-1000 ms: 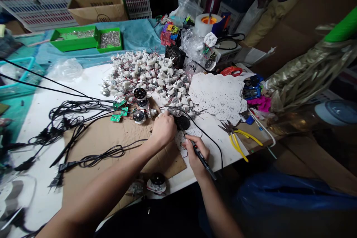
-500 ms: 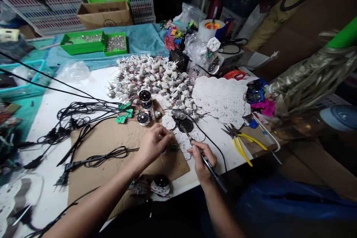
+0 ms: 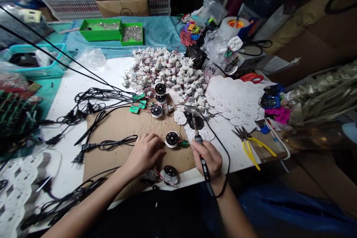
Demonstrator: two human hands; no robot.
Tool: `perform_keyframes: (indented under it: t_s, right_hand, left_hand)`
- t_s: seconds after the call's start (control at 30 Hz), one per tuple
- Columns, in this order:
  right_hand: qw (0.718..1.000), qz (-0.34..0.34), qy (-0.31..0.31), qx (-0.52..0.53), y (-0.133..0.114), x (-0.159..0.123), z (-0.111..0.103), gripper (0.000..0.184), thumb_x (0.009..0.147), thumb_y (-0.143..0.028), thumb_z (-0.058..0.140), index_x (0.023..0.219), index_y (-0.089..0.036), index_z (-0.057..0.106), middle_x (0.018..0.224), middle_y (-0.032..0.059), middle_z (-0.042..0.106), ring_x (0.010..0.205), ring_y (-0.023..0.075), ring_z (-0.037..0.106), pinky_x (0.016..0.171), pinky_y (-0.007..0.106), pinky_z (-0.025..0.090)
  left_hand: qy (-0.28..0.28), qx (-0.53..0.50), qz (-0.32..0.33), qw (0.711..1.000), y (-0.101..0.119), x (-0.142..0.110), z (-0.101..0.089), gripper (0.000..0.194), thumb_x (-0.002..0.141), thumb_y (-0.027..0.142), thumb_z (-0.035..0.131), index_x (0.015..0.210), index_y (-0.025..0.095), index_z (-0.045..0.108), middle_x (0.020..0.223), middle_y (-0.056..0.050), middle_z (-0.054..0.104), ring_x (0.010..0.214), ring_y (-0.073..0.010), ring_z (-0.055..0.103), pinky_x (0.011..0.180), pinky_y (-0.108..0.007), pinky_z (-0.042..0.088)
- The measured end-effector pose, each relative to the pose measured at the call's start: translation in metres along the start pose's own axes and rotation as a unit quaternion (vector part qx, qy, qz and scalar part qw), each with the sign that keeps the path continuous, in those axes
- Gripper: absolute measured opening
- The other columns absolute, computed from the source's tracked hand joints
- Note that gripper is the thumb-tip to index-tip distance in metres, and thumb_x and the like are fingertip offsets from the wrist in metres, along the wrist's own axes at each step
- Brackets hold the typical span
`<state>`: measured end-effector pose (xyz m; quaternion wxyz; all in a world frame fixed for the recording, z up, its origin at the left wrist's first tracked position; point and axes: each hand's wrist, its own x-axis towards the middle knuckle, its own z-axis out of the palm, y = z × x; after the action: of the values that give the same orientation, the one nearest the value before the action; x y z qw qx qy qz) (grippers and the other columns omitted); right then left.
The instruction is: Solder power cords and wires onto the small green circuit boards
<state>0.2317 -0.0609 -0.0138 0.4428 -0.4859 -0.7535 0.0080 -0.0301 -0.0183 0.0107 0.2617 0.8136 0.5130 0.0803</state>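
Observation:
My right hand (image 3: 209, 159) is wrapped round a soldering iron (image 3: 205, 173), its tip up over the round black stand with a metal spring coil (image 3: 192, 110). Curled low over the cardboard, my left hand (image 3: 145, 152) hides its own fingertips; I cannot make out what is in them. The looped end of a black power cord (image 3: 117, 142) meets that hand. Just to its right, a white motor unit with a black disc top (image 3: 172, 138) lies wired to a small green circuit board (image 3: 184, 144). A similar unit (image 3: 170, 174) lies at the table's front edge.
A big heap of white motor parts (image 3: 167, 74) lies behind the cardboard (image 3: 111, 122). Stacked white perforated plates (image 3: 234, 100) and yellow-handled pliers (image 3: 249, 148) are to the right. Tangled black cords (image 3: 92, 98) lie left, with green screw trays (image 3: 102, 31) at the back.
My left hand has come back from near the iron stand to the cardboard by the cord, uncovering the motor unit and board. The iron's tip is now higher over the stand. The view has shifted.

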Motion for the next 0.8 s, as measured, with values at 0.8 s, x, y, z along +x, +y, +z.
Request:
perform_keyframes:
  t_s: [0.8]
  right_hand:
    - [0.980, -0.070, -0.161, 0.093, -0.019, 0.045, 0.054, 0.064, 0.090, -0.017, 0.069, 0.147, -0.026, 0.039, 0.130, 0.0134, 0.066, 0.126, 0.0286, 0.063, 0.101, 0.051, 0.056]
  left_hand:
    - [-0.064, 0.162, -0.110, 0.979, -0.065, -0.014, -0.070, 0.020, 0.091, 0.016, 0.054, 0.086, 0.017, 0.074, 0.092, -0.012, 0.069, 0.091, -0.0286, 0.066, 0.080, -0.038, 0.050]
